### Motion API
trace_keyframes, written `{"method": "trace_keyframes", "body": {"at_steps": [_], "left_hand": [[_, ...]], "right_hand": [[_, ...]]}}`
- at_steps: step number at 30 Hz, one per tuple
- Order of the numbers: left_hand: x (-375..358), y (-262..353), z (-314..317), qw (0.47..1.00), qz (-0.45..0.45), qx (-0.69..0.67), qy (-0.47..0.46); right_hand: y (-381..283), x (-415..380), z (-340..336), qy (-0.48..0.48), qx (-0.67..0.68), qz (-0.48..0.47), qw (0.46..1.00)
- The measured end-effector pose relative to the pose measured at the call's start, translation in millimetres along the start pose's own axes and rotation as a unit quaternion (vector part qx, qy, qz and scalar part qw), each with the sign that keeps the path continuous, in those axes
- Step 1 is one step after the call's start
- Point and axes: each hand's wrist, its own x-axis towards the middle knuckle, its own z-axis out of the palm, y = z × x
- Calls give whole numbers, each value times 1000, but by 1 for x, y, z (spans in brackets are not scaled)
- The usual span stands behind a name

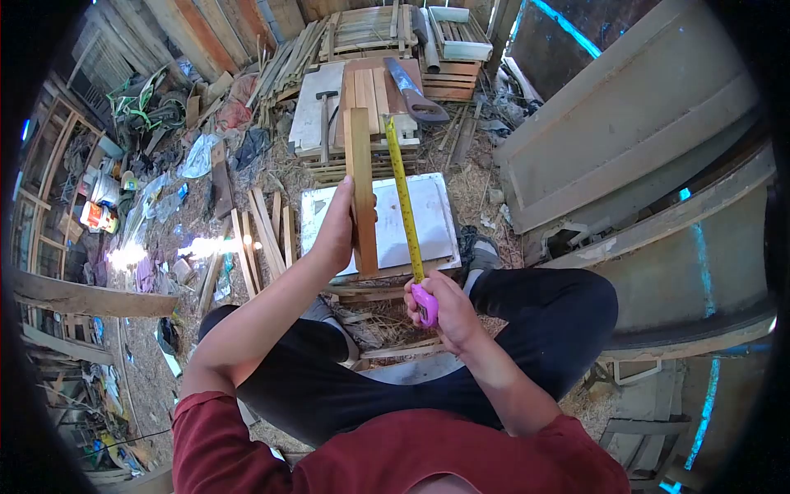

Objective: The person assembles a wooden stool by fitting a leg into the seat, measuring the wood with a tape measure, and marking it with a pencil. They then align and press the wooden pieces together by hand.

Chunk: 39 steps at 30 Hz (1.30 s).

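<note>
- Wood piece (361, 198) stands at the centre of the frame, pinched between thumb and fingers of the left hand (334, 232).
- Right hand (454, 310) curls round the pink tape case (425, 305); its yellow blade (403, 193) reaches upward, beside the wood.
- Good handling calls for a straight, unbuckled blade and a firm, untwisted grip on the wood.
- White panel (429, 222) lies beneath.
- Saw (417, 103) and hammer (325, 123), upper centre, crowd the far end.
</note>
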Motion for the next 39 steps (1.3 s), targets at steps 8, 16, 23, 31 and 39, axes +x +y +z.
{"method": "trace_keyframes", "body": {"at_steps": [8, 16, 23, 31, 39], "left_hand": [[-5, -14, 17, 1000, -5, 12, -28], [-4, -18, 14, 999, -20, -21, -22], [-4, -21, 9, 997, -28, -36, -69], [-17, -15, 20, 994, -13, -64, -82], [-22, -12, 25, 994, 0, -72, -88]], "right_hand": [[5, 3, 0, 3, -20, -32, 999], [9, 6, 3, -11, -27, -20, 999], [17, 7, 8, 3, -29, -20, 999], [22, 9, 11, -8, -20, -20, 1000], [28, 11, 13, -4, -19, -27, 999]]}}
